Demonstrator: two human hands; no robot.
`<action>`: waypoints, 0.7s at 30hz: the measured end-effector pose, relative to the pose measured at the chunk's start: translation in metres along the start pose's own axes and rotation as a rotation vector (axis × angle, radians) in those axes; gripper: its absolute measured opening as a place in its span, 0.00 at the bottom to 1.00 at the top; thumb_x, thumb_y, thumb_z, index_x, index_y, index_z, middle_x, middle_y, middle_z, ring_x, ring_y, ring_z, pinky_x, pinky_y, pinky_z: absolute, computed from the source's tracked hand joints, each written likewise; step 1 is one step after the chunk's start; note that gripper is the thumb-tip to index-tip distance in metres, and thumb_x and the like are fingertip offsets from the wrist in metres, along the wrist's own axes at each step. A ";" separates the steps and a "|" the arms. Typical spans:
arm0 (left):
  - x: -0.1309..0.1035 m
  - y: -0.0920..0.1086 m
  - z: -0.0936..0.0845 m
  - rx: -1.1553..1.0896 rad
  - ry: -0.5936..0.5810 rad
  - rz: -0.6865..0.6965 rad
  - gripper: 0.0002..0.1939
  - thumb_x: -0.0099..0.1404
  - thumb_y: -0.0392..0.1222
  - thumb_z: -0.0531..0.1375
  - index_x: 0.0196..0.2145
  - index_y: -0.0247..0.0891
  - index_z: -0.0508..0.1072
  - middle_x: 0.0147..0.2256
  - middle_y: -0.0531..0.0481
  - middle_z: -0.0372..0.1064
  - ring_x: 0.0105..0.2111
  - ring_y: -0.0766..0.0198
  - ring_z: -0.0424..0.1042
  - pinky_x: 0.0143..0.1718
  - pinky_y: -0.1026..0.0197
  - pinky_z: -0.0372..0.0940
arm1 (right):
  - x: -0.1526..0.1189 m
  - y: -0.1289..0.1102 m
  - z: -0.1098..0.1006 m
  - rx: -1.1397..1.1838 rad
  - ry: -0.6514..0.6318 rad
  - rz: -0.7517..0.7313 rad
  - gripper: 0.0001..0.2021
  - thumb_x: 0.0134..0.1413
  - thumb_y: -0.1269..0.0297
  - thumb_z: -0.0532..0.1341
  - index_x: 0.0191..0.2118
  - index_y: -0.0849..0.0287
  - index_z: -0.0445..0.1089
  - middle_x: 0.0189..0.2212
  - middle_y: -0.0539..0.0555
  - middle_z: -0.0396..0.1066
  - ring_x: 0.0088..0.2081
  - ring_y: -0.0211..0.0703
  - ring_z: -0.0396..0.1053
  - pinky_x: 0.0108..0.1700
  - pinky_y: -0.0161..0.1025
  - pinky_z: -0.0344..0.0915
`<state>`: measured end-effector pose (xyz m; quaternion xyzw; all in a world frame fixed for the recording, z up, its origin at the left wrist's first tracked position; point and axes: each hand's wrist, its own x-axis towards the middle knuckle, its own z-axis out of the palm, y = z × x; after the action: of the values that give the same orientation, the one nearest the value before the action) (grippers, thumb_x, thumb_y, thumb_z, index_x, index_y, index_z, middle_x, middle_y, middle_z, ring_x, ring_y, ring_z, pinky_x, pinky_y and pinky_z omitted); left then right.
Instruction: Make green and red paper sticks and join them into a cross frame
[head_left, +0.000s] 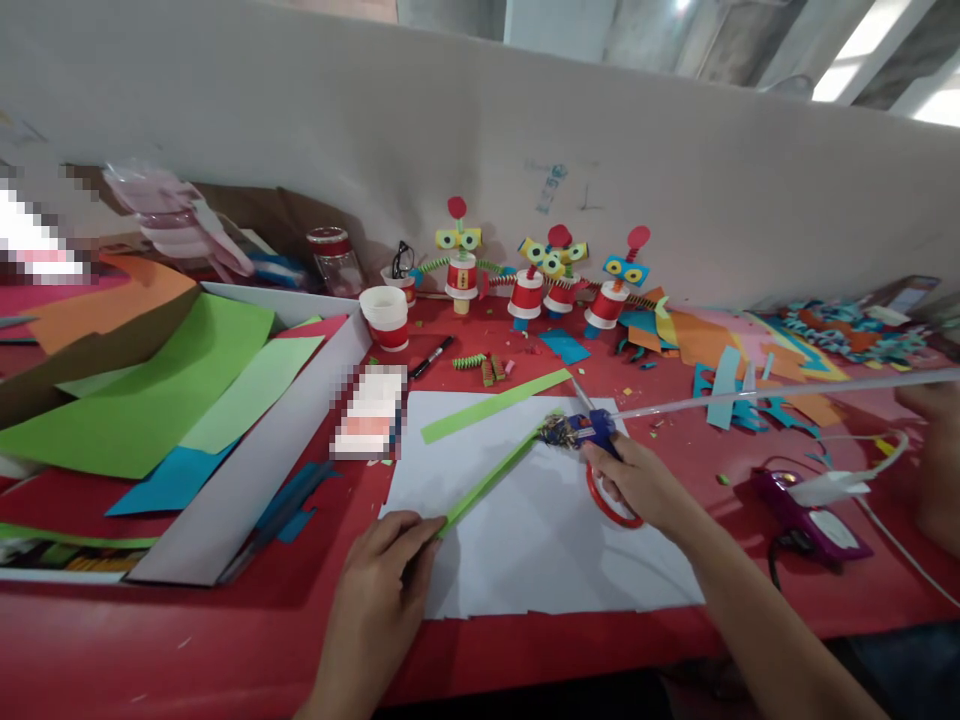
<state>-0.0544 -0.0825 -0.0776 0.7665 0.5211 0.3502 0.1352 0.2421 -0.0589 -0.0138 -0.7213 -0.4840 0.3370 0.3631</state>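
Note:
My left hand (pixel 390 580) pinches the near end of a green paper strip (pixel 487 483) that slants up over the white paper (pixel 540 560). In my right hand (pixel 626 475) is a blue hot glue gun (pixel 592 430), its dirty nozzle at the strip's far end. A long clear glue stick (pixel 750 397) runs out of the gun's back toward the right. Under my right hand lies a pair of scissors with red handles (pixel 615 512), partly covered. Another green strip (pixel 495 405) lies flat across the paper's upper edge.
Several paper-cup robot figures (pixel 525 295) stand against the wall. To the left is a box (pixel 262 460) of coloured paper, with white cups (pixel 385 318) behind. A purple power strip (pixel 814 520) with cables lies right, near another person's arm (pixel 937 450).

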 end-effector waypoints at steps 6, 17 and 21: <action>-0.001 -0.001 0.002 0.027 0.029 0.027 0.13 0.66 0.41 0.54 0.40 0.45 0.78 0.38 0.47 0.73 0.37 0.59 0.75 0.37 0.58 0.72 | 0.018 0.005 -0.018 0.040 -0.021 0.061 0.17 0.46 0.49 0.62 0.22 0.55 0.60 0.11 0.42 0.58 0.14 0.33 0.54 0.18 0.32 0.51; 0.003 0.010 -0.002 0.196 0.139 0.160 0.09 0.65 0.37 0.55 0.35 0.40 0.77 0.33 0.49 0.76 0.32 0.59 0.74 0.36 0.57 0.70 | 0.079 0.026 -0.052 -0.179 0.193 0.135 0.18 0.55 0.47 0.52 0.25 0.56 0.65 0.16 0.53 0.69 0.20 0.43 0.68 0.26 0.40 0.63; 0.023 0.017 -0.011 -0.033 0.217 -0.020 0.07 0.65 0.38 0.57 0.34 0.40 0.76 0.33 0.49 0.74 0.32 0.64 0.74 0.36 0.63 0.70 | 0.090 0.030 -0.060 -0.383 0.258 0.184 0.16 0.55 0.54 0.53 0.20 0.55 0.63 0.16 0.58 0.69 0.26 0.53 0.72 0.34 0.46 0.64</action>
<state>-0.0450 -0.0712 -0.0505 0.7164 0.5344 0.4385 0.0942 0.3332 0.0057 -0.0212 -0.8550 -0.4211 0.1757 0.2466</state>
